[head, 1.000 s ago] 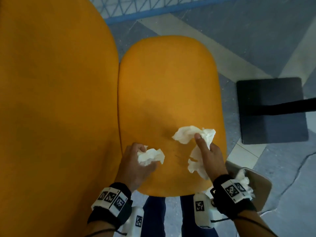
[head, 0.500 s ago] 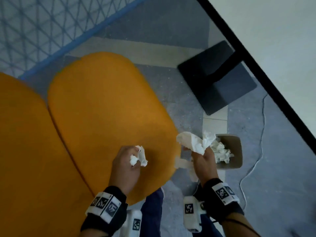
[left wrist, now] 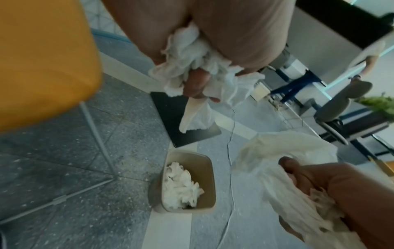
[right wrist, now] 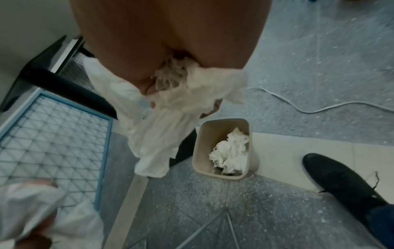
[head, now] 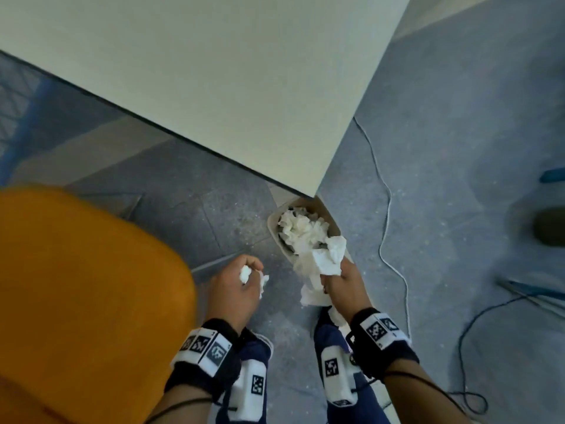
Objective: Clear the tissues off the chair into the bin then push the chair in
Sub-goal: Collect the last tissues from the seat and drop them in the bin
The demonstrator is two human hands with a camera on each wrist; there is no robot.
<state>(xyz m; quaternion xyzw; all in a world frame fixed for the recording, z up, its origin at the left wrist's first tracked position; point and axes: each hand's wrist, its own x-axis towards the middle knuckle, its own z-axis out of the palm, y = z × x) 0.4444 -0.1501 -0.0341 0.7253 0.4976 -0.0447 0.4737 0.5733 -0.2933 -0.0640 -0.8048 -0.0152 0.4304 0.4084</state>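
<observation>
Bin (head: pixel 334 229) sat on floor by table corner (head: pixel 312 191), already holding tissues. Right hand (head: pixel 345 286) gripped a large tissue wad (head: pixel 321 261) above it; left hand (head: pixel 235 289) clenched a small wad (head: pixel 246 272), just off the chair (head: pixel 85 286).

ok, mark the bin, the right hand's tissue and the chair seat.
bin (right wrist: pixel 201 143): right wrist view, inner wall.
right hand's tissue (head: pixel 321 260): head view, bunched middle.
chair seat (head: pixel 91 286): head view, orange top.
</observation>
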